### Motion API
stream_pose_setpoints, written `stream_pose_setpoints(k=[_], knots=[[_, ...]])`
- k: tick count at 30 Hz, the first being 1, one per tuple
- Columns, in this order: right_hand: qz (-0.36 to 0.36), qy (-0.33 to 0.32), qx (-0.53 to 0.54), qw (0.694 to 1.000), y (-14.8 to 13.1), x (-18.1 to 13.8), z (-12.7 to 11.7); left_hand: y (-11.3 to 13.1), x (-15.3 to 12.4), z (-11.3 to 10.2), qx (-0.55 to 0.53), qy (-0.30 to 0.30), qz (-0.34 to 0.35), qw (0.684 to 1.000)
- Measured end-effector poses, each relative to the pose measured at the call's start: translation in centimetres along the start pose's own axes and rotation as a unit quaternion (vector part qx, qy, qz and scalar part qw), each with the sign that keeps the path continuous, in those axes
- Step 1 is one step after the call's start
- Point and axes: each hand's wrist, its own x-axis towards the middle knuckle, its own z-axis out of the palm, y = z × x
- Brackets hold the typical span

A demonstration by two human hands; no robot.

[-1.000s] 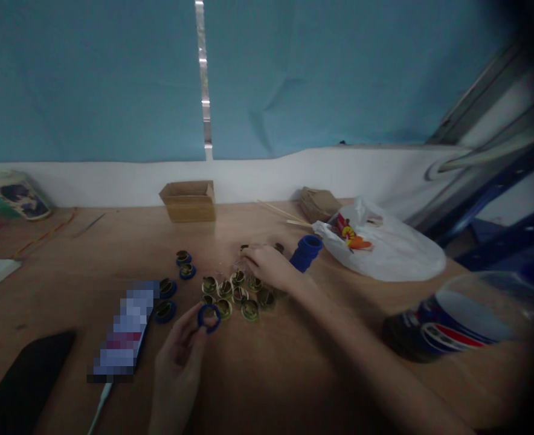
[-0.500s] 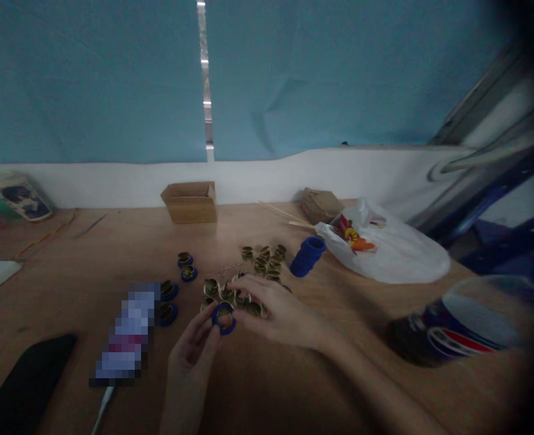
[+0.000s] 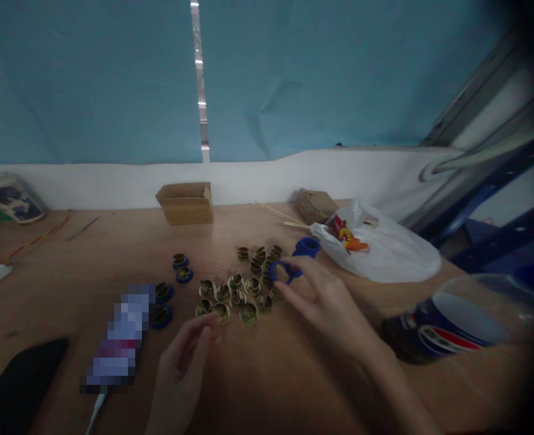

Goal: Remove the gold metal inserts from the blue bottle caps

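My right hand [image 3: 328, 296] pinches a blue ring [image 3: 273, 270] between thumb and fingers, just above the right side of a group of brass-coloured round metal pieces [image 3: 252, 285]. Behind that hand stands a stack of blue rings [image 3: 307, 246], its lower part hidden. Low at the group's front left is my left hand [image 3: 185, 353], its fingers loosely curled and a little apart. Its blurred fingertips are beside one brass-coloured piece [image 3: 221, 312]; no ring shows in them. Further left, several brass-coloured pieces sit in blue rings [image 3: 184, 275].
A phone with a blurred screen [image 3: 122, 338] and a dark flat object [image 3: 22, 386] lie at left. An open cardboard box [image 3: 188, 208] stands at the back. On the right are a white plastic bag [image 3: 394, 251] and a Pepsi-labelled cup [image 3: 439, 332].
My right hand has moved right, from over the metal pieces toward the blue stack, and now holds a blue ring. The ring formerly in my left hand no longer shows there.
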Motion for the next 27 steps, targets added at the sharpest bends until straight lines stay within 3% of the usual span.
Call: stream_pose_setpoints(k=[2, 4, 6, 9, 14, 22, 27], knots=[[0.014, 0.073, -0.065, 0.995, 2.2, 1.4, -2.0, 0.2, 0.2, -1.8, 0.099, 0.023, 0.031, 0.994], [0.036, 0.109, -0.104, 0.988, 4.3, 2.5, -3.4, 0.1, 0.6, -3.8, 0.218, 0.072, 0.093, 0.969], [0.034, 0.091, -0.123, 0.988, 5.9, 3.2, -4.0, -0.2, 1.4, -5.7, 0.336, 0.115, 0.165, 0.920], [0.025, 0.060, -0.127, 0.990, 7.4, 3.7, -3.6, -1.2, 2.8, -8.1, 0.458, 0.111, 0.240, 0.848], [0.026, 0.048, -0.116, 0.992, 8.5, 3.9, -2.4, -3.1, 5.1, -9.9, 0.556, 0.104, 0.292, 0.771], [0.045, 0.077, -0.095, 0.991, 8.0, 3.6, -2.6, -3.6, 6.7, -9.3, 0.630, 0.102, 0.278, 0.718], [0.067, 0.123, -0.096, 0.985, 6.7, 3.3, -3.6, -2.7, 7.0, -9.3, 0.633, 0.080, 0.237, 0.733]])
